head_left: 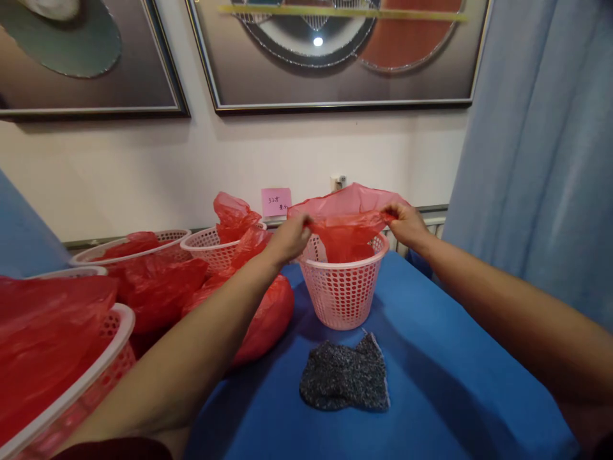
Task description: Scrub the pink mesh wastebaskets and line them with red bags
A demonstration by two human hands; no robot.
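Observation:
A red plastic bag (347, 239) hangs partly inside a pink perforated basket (342, 291), its mouth stretched wide above the rim. My left hand (292, 237) pinches the bag's edge on the left side. On the right, my right hand (406, 223) grips the opposite edge with closed fingers. The basket stands upright on a blue-covered table (431, 358). In front of it lies a dark grey speckled knitted piece (345, 374), crumpled and touched by neither hand. The bottom of the bag inside the basket is mostly hidden.
Several pink baskets with red bags crowd the left, including a large basket (112, 338) close by. A filled red bag (272, 313) rests beside my left forearm. Behind are a pink note (276, 202), framed pictures (335, 83) and a blue curtain (536, 160).

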